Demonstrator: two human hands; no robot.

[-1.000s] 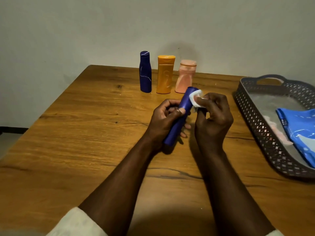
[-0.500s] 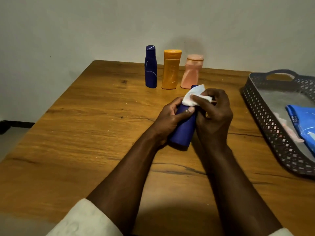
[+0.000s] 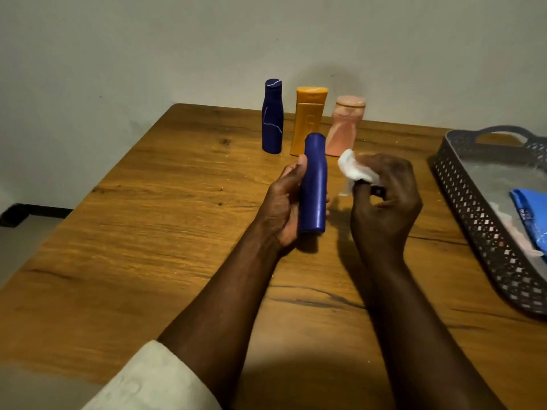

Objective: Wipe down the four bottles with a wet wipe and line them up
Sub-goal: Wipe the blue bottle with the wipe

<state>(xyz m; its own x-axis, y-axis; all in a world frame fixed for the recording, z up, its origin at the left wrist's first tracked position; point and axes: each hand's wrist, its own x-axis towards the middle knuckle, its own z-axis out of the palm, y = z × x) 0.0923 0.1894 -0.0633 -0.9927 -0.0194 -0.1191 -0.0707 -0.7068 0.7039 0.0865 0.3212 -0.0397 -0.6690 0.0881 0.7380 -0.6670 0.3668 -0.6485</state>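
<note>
Left hand (image 3: 284,202) grips blue bottle (image 3: 314,184) upright; right hand (image 3: 384,199) pinches wipe (image 3: 352,170).

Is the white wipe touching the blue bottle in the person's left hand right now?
No, the wet wipe is pinched in the right hand, held apart from the blue bottle that the left hand grips.

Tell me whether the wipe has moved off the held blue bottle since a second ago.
Yes. The wipe was pressed on the blue bottle; now it sits right of it, apart.

You face a plain pale wall (image 3: 148,39) behind a wooden surface (image 3: 133,247) with dark grain streaks. At your far left, grey floor (image 3: 20,241) meets a dark skirting strip (image 3: 35,213).
</note>
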